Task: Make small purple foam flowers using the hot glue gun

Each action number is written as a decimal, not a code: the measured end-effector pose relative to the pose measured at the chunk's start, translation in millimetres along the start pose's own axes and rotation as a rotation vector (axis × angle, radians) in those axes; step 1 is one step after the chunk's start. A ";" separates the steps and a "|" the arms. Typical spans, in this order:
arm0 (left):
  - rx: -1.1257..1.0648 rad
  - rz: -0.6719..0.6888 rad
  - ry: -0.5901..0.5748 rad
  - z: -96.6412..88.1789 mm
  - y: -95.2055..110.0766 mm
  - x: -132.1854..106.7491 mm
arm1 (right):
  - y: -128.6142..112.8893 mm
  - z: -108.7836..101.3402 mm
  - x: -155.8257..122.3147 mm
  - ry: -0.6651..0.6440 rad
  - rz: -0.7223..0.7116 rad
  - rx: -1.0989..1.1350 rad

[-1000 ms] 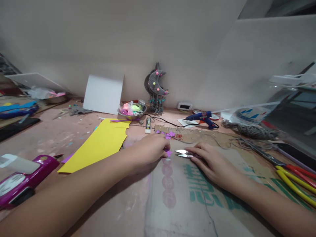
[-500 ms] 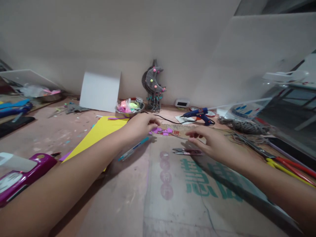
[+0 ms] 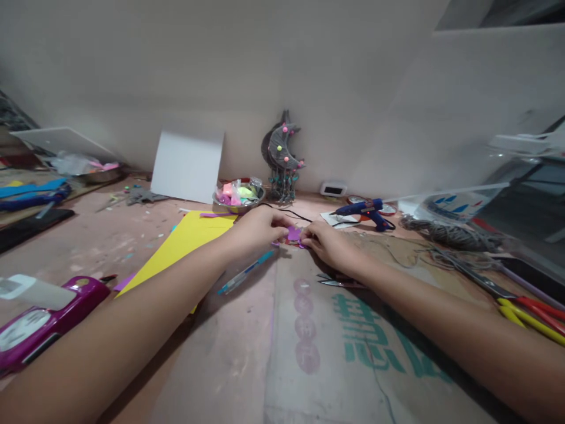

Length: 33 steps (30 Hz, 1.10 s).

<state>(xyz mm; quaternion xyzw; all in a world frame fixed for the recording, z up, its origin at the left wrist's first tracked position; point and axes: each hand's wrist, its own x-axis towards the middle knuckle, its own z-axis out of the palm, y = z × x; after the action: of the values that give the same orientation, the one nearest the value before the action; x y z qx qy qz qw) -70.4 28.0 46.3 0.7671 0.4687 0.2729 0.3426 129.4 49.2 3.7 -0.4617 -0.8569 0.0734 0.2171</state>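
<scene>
My left hand (image 3: 260, 228) and my right hand (image 3: 329, 242) meet over a small heap of purple paper cut-outs (image 3: 293, 235) lying on a sheet of brown cardboard (image 3: 335, 341). Fingers of both hands are bent and pinch at the purple pieces. A small pair of silver snips (image 3: 338, 280) lies on the cardboard just below my right wrist. A blue pen (image 3: 245, 273) rests under my left forearm, next to a yellow paper sheet (image 3: 185, 241).
Behind the hands stand a metal bowl of coloured bits (image 3: 238, 195), a moon-shaped ornament (image 3: 282, 153), a white card (image 3: 188, 165) and a blue glue gun (image 3: 364, 210). Twine (image 3: 445, 232) and red and yellow tools (image 3: 529, 312) lie right; a magenta device (image 3: 44, 321) left.
My right hand let go of the snips, which stay on the cardboard, and moved forward. Both hands came together on the purple cut-outs farther back. The blue pen came into view.
</scene>
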 end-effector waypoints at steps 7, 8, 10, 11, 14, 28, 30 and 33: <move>-0.129 -0.001 -0.011 3.5 5.7 -1.1 | -1.1 -21.0 -10.6 0.137 0.118 0.217; -0.124 -0.018 0.004 5.8 6.7 -1.6 | 0.0 -24.9 -13.5 0.142 0.129 0.287; -0.110 -0.048 0.034 13.7 7.9 -2.6 | 3.1 -32.3 -20.6 0.150 0.147 0.407; -0.111 -0.057 0.041 19.3 8.1 -3.3 | 4.5 -36.1 -24.6 0.153 0.160 0.451; -0.180 -0.019 0.010 40.6 8.5 -7.6 | 6.1 -47.5 -37.4 0.114 0.242 0.514; -0.288 0.005 0.068 81.7 10.1 -17.8 | -13.1 -20.6 -68.2 0.025 0.361 0.779; -0.283 0.029 0.054 82.7 12.0 -18.2 | -14.1 -19.4 -68.3 0.034 0.340 0.782; -0.267 0.069 0.052 83.7 14.2 -18.8 | -14.4 -19.3 -70.3 0.044 0.283 0.748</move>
<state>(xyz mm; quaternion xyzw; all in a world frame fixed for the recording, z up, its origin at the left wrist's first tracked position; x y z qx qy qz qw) -8.6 -16.2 4.0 0.7233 0.4101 0.3641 0.4197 160.7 -18.2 4.2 -0.4659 -0.6941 0.3996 0.3761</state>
